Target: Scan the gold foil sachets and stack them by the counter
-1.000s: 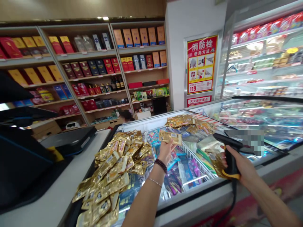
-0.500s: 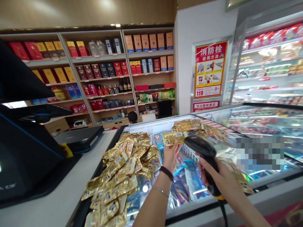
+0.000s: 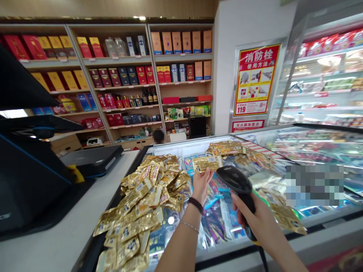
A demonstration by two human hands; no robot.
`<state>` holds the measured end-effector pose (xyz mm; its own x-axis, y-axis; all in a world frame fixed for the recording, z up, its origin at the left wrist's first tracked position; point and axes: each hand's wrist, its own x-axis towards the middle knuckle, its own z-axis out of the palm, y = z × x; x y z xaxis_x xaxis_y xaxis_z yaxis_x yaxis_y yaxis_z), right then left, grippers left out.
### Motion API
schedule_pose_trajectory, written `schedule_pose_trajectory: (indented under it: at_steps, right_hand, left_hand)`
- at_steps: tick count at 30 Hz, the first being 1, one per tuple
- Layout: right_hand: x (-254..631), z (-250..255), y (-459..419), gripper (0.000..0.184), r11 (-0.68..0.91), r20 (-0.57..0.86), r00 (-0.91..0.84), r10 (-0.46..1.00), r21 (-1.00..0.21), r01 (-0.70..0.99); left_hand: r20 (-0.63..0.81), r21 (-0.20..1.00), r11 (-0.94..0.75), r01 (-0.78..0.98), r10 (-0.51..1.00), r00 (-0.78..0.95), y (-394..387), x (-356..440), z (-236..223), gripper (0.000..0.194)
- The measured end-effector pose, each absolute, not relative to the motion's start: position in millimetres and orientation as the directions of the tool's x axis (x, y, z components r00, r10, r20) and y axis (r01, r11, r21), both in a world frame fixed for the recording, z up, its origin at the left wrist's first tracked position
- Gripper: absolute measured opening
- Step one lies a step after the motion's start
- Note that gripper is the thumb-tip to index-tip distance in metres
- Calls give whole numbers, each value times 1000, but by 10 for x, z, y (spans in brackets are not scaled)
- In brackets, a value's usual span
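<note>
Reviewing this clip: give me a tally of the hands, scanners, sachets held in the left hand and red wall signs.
Hands: 2 (left hand, right hand)
Scanner, in the right hand: 1
Sachet, in the left hand: 1
Red wall signs: 2 (poster, sign)
Total: 6

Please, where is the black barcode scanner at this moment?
In the head view, the black barcode scanner is held in the right hand, right of the gold sachet in the left hand, above the chest freezer.
</note>
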<state>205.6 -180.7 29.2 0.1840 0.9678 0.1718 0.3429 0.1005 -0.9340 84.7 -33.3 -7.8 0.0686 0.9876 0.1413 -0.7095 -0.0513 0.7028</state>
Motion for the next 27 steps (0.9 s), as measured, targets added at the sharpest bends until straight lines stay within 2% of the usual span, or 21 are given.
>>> schedule_pose_trajectory:
  at_steps: [7, 14, 23, 27]
  right_hand:
    - [2027, 299, -1806, 43, 113, 188, 185, 965, -928, 355]
    - [2040, 304, -1813, 44, 122, 201, 189, 961, -924, 362]
    - [2036, 350, -1833, 45, 130, 214, 240, 947, -937, 324]
    - [2271, 213, -1740, 48, 91, 158, 252, 955, -962, 256]
  left_hand:
    - [179, 709, -76, -702, 981, 74, -364, 844, -48, 42]
    - [123, 733, -66, -678, 992, 37, -354, 839, -54, 45]
    - [141, 732, -82, -677, 989, 33, -375, 844, -36, 39]
    - [177, 745, -140, -652, 984, -10, -403, 785, 27, 54]
